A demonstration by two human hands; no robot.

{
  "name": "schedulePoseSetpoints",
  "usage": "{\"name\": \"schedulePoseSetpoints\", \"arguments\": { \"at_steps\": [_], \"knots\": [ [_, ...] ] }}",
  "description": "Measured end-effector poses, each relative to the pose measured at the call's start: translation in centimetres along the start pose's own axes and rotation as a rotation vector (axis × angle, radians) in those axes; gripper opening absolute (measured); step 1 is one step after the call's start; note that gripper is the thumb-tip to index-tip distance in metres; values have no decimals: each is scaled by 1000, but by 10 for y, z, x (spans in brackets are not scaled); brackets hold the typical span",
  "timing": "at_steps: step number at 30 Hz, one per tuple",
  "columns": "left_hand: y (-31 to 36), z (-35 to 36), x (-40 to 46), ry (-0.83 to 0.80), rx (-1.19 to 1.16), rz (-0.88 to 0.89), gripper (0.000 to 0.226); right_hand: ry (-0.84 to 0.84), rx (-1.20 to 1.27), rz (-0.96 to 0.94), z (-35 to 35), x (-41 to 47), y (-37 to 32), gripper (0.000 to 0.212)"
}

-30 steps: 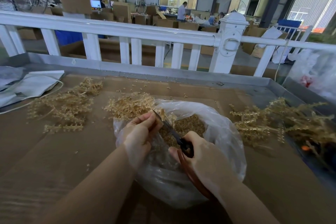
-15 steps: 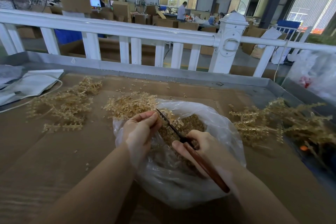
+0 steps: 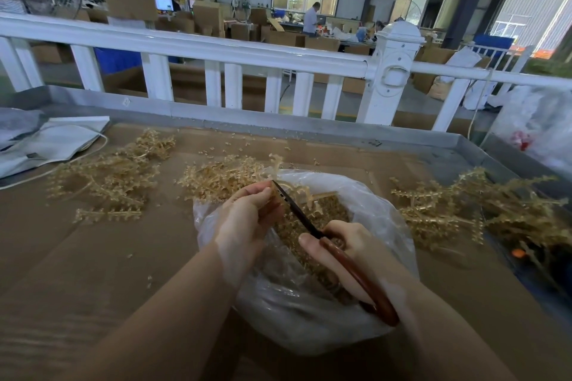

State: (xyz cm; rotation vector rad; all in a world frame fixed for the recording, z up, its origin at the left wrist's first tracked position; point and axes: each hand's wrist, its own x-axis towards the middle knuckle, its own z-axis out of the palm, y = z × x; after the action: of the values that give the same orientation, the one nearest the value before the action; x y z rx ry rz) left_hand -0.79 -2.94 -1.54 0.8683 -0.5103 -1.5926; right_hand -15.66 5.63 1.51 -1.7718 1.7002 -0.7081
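Over the clear plastic bag (image 3: pixel 309 328), the left hand (image 3: pixel 247 219) pinches a gold plastic sprig (image 3: pixel 322 195). The right hand (image 3: pixel 366 249) grips red-handled scissors (image 3: pixel 356 275), blade touching the sprig.

Head view: worn camera, above and just behind the plastic bag (image 3: pixel 309 318), facing forward and down.
Nearness: close over the bag.
Beyond bag: white railing (image 3: pixel 247 54), seemingly bent by the lens.

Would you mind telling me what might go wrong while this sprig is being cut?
The scissors lie close against the left hand pinching the sprig, so a snip could nick a finger. Cut bits may miss the plastic bag and scatter on the cardboard, where some lie now.
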Motion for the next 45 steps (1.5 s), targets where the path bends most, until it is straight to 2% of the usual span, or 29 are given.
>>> {"name": "schedulePoseSetpoints", "arguments": {
  "at_steps": [5,8,15,23,27,31,37,45],
  "knots": [
    [-4,1,-8,-86,2,-44,18,-33,35,32,-2,1,0,39],
    [-4,1,-8,-61,14,-26,20,-74,21,75,-5,3,0,41],
    [-14,-9,-4,-11,58,-11,18,-24,-69,102,2,8,5,44],
    [-22,-17,-2,-70,64,52,20,263,-232,-22,38,-8,13,42],
    [-23,-18,-5,-83,69,64,19,337,-267,-54,48,-11,16,46],
    [-24,-19,-7,-106,35,100,19,349,-252,-92,51,-13,19,49],
    [-23,-19,-8,-120,-49,118,23,312,-183,-121,43,-14,20,41],
    [-20,-18,-12,-162,-53,124,24,307,-261,-182,42,-19,20,39]
  ]
}}
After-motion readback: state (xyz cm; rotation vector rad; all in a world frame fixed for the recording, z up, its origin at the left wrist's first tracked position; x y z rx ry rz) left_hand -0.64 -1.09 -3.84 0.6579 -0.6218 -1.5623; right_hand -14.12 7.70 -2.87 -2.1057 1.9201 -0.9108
